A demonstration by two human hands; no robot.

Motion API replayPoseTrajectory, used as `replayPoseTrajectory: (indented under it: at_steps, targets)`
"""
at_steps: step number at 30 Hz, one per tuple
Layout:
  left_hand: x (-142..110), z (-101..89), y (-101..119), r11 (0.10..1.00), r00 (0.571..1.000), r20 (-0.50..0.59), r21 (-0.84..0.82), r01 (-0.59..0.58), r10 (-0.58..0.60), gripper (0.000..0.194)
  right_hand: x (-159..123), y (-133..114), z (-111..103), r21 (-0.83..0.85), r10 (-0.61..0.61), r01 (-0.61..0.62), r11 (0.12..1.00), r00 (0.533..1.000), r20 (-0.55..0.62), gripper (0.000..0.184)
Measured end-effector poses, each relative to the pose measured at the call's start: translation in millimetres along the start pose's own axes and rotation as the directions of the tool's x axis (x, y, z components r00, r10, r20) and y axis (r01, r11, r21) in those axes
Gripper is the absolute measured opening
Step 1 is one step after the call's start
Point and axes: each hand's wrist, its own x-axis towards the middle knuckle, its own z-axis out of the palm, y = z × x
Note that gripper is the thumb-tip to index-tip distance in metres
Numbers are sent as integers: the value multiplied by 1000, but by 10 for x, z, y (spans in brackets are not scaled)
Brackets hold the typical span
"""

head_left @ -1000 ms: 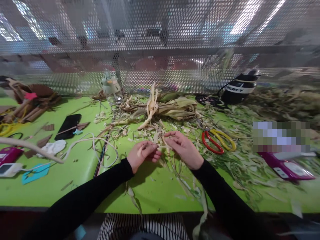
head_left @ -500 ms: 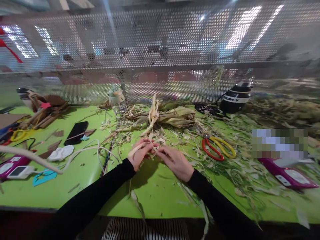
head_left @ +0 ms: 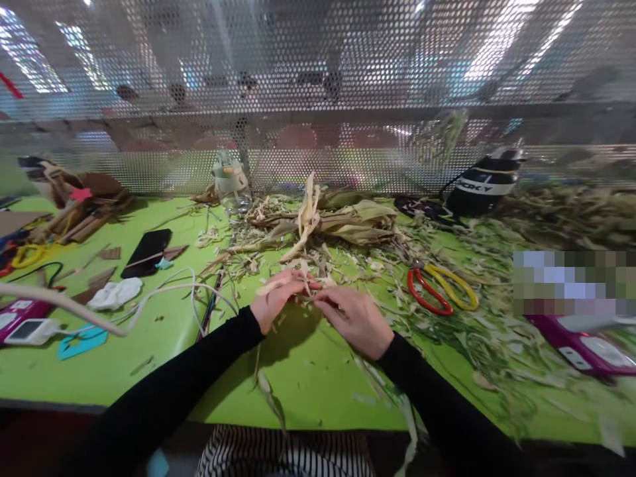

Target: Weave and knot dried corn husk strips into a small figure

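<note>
Pale corn husk strips [head_left: 271, 286] lie across the fingers of my left hand [head_left: 275, 305], which is closed in a pinch on them. My right hand [head_left: 356, 321] meets it from the right, thumb and fingertips pinched on a thin end of the husk. The exact shape of the piece between the fingertips is too small and partly covered to make out. Just beyond my hands stands a pale twisted husk piece [head_left: 309, 215], against a bundle of dry corn husks [head_left: 365, 224]. Scissors [head_left: 438, 309] with one red and one yellow handle lie to the right.
Husk scraps [head_left: 501, 344] litter the green table [head_left: 298, 391], thickest on the right. A clear bottle [head_left: 232, 185] and a black bottle [head_left: 484, 185] stand near the perforated screen [head_left: 322, 159]. A phone [head_left: 146, 253], a white cable [head_left: 169, 286] and a purple power strip [head_left: 581, 344] lie around.
My head view has tilted down slightly, so the screen and table sit higher. Both hands keep their pinch; the curled husk loop above the fingertips now looks lower and flatter.
</note>
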Motion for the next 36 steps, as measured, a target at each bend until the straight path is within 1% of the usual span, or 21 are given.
replayPoseTrajectory:
  at_steps: [2, 4, 6, 7, 8, 9, 11, 12, 14, 17, 20, 22, 24, 26, 27, 29, 31, 32, 33, 36]
  targets:
    - [10, -9, -28, 1000, 1000, -3, 6, -20, 20, 22, 3, -1, 4, -20, -40, 40, 999, 999, -14, 15]
    - [17, -14, -51, 997, 999, 2, 70, -41, 41, 22, 6, -7, 1, -34, -61, 59, 998, 995, -75, 14]
    - [11, -13, -54, 991, 998, 44, 124, -40, 35, 21, 11, -16, -11, -11, -22, 20, 1000, 989, -147, 14]
    - [4, -11, -47, 991, 997, 79, 128, -32, 22, 21, 14, -20, -18, 31, 34, -29, 999, 987, -156, 15]
    - [-5, -8, -37, 993, 993, 114, 119, -19, 5, 22, 16, -23, -23, 99, 105, -92, 991, 985, -136, 15]
    - [-14, -4, -25, 995, 989, 144, 104, 0, -15, 22, 18, -24, -24, 186, 182, -163, 969, 979, -91, 15]
    - [-28, 3, -7, 996, 984, 172, 79, 32, -45, 21, 20, -19, -15, 351, 304, -293, 889, 952, 26, 15]
    - [-32, 6, -3, 996, 984, 170, 75, 38, -51, 20, 21, -11, -6, 407, 341, -338, 849, 938, 67, 15]
    - [-37, 16, -7, 996, 988, 153, 88, 22, -35, 20, 23, 13, 16, 462, 386, -384, 799, 917, 94, 16]
    - [-39, 40, -30, 994, 995, 101, 109, -31, 19, 21, 24, 58, 40, 519, 431, -406, 752, 899, 79, 19]
    - [-36, 65, -44, 994, 998, -8, 80, -69, 70, 22, 17, 67, 46, 581, 449, -415, 700, 889, 95, 25]
    - [-23, 65, -54, 994, 995, -60, 68, -80, 84, 22, 9, 35, 41, 545, 443, -421, 725, 891, 99, 25]
    - [0, 46, -82, 993, 994, -69, 88, -82, 88, 22, 3, -16, 34, 482, 411, -401, 779, 907, 90, 22]
    - [22, 14, -132, 979, 993, -39, 177, -99, 108, 19, 0, -64, 31, 460, 362, -355, 814, 929, 77, 17]
    - [28, -2, -163, 958, 991, -9, 256, -127, 134, 17, -1, -80, 31, 468, 340, -334, 818, 937, 76, 15]
    - [24, -26, -220, 876, 979, 82, 436, -206, 189, 15, -1, -93, 35, 502, 330, -321, 803, 941, 74, 13]
    - [6, -35, -255, 799, 965, 168, 542, -260, 199, 17, -3, -86, 33, 544, 356, -342, 767, 931, 82, 15]
    - [-4, -34, -259, 794, 964, 191, 548, -263, 187, 19, -6, -80, 27, 566, 372, -356, 743, 923, 93, 16]
    - [-11, -31, -254, 815, 965, 201, 523, -249, 166, 21, -9, -74, 18, 591, 384, -370, 717, 917, 108, 19]
    - [-11, -9, -205, 928, 975, 190, 330, -173, 114, 26, -13, -53, -24, 684, 405, -379, 624, 905, 131, 26]
